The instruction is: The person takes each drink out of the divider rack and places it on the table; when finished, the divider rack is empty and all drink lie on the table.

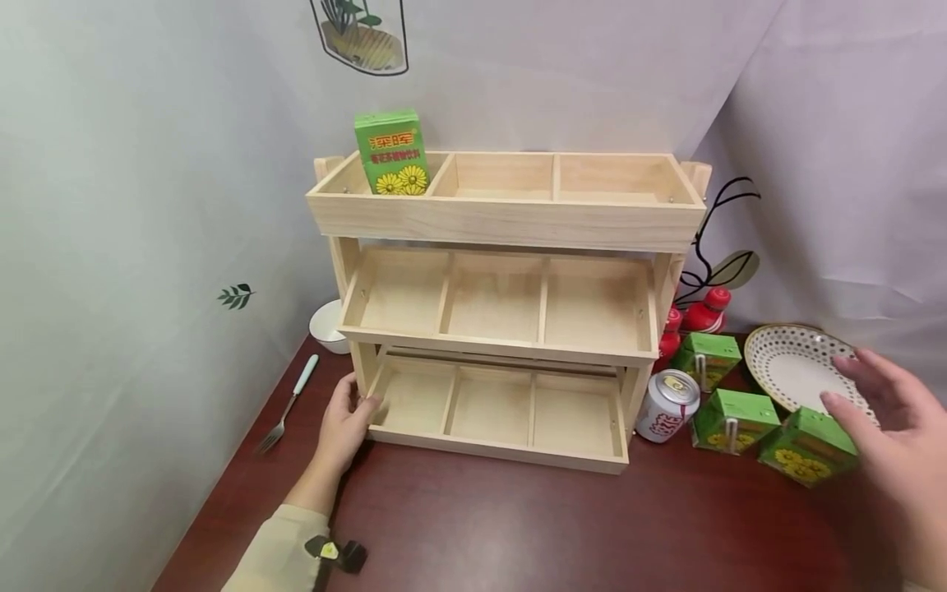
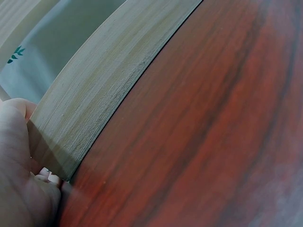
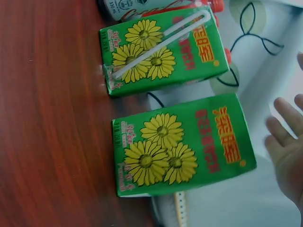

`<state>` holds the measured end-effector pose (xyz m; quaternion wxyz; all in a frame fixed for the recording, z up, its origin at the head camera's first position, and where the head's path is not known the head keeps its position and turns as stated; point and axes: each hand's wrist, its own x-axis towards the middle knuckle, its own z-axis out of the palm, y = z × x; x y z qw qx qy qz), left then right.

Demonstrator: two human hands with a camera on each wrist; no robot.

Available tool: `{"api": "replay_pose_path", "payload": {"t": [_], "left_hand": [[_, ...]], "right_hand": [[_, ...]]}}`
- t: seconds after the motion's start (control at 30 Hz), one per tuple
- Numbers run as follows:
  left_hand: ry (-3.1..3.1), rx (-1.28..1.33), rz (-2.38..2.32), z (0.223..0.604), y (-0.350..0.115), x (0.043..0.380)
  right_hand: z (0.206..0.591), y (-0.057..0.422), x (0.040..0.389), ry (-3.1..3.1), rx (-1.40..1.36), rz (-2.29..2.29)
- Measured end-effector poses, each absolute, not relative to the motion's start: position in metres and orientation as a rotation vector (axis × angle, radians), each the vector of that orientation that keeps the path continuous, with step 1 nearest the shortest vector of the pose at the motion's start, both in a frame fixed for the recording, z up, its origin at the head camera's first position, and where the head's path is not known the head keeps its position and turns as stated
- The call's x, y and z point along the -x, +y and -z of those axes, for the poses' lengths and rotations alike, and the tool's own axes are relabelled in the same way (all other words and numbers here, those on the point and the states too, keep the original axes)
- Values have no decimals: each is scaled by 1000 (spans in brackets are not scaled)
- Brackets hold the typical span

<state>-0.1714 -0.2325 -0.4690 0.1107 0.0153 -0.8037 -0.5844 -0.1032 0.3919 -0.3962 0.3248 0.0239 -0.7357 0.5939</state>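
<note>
My left hand point(image 1: 344, 418) holds the front left corner of the bottom tray of a three-tier wooden shelf point(image 1: 503, 222); in the left wrist view the thumb and fingers close about the end of its front board point(image 2: 94, 90). Over at the right, my right hand point(image 1: 898, 436) is spread with nothing in it, next to the nearest green drink carton point(image 1: 808, 448). The right wrist view has this carton point(image 3: 184, 144) upright, yellow flowers on its face, the fingers apart from it. Another carton with a straw point(image 3: 163, 52) stands beside it.
One green carton point(image 1: 394, 156) stands in the top left compartment. Right of the shelf are a white can point(image 1: 668, 407), red-capped bottles point(image 1: 709, 311), another carton point(image 1: 706, 360) and a dotted bowl point(image 1: 795, 366). A white bowl point(image 1: 327, 329) and a fork point(image 1: 288, 403) lie left.
</note>
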Motion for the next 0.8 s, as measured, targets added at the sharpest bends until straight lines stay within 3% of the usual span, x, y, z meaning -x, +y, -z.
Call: {"api": "replay_pose_path", "payload": {"t": [0.13,0.33,0.57,0.8], "left_hand": [[-2374,-42,1712,468,-232,171],[-2372,-45,1718,467,-232,170],[-2375,-44,1717,467,-231,169],[-2361,-45,1723,466,-232,170]], "right_hand": [[384,385,109,-2136,-30,-1281],[358,373,120,-2107,-88,-1391],[319,353,136,-1771,-372,-1807],[276,323,152,-1702,-634,-1801]]}}
